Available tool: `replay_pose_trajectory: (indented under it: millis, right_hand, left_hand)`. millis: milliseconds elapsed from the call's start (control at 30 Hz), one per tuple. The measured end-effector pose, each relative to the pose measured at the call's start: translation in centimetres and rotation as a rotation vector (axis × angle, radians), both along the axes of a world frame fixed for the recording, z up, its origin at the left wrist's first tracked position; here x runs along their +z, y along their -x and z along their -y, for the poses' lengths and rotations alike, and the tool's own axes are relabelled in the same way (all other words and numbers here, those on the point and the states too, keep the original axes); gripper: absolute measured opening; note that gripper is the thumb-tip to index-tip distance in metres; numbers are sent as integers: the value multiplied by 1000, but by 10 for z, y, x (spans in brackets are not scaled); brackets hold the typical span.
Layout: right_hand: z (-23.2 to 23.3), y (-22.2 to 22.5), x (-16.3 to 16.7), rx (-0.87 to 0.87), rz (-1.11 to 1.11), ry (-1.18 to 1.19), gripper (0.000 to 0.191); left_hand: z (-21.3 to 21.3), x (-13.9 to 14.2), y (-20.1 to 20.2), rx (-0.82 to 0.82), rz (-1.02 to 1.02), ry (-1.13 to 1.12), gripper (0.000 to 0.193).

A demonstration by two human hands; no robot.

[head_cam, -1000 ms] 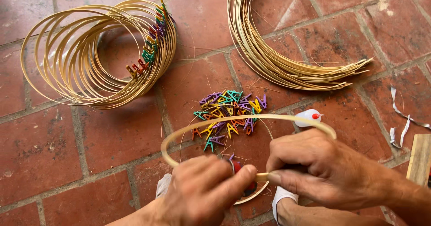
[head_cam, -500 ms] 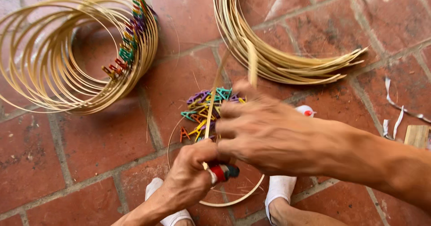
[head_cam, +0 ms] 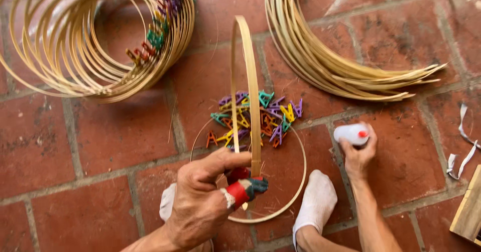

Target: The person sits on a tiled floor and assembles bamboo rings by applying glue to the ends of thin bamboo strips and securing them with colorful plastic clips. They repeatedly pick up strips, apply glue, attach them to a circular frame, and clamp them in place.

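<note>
The bamboo hoop (head_cam: 245, 96) stood edge-on and upright, rising directly above the left hand (head_cam: 200, 202). That hand was closed around the hoop's lower end, thumb pressed across the strip where its ends appeared to overlap. The index finger was wrapped in red and dark tape (head_cam: 245, 189).

Risk, by judgement: the bent strip looked to be under spring tension. Slackened thumb pressure could let the overlap slide and the hoop spring open. The hoop was held at one point only, so it could also twist sideways.

The right hand (head_cam: 358, 154) lay to the right of the left hand, well apart from the hoop. It was wrapped around a small white bottle (head_cam: 350, 133) with a red cap, resting on the brick floor (head_cam: 100, 147). A tight squeeze or a tip could spill the contents.

A second hoop (head_cam: 295, 182) lay flat beneath the left hand. The coloured clips (head_cam: 260, 119) lay just beyond the left hand, behind the upright hoop. A dropped hoop could scatter them.
</note>
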State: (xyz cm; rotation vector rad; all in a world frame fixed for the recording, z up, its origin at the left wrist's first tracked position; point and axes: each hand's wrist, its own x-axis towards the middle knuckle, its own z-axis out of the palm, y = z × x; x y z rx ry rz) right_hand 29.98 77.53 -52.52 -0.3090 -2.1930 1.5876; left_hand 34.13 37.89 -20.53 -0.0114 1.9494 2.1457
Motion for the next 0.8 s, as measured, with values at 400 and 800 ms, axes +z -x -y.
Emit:
replay_pose_trajectory:
  millis: [400,800]
  right_hand:
    - [56,21,243,642,-319,-743,84]
    - [132,31,344,925,-456,-1064,77]
  left_hand:
    - [-4,-26,1,9,40,58,42]
    - [18,-19,-6,-28,-6,93,47]
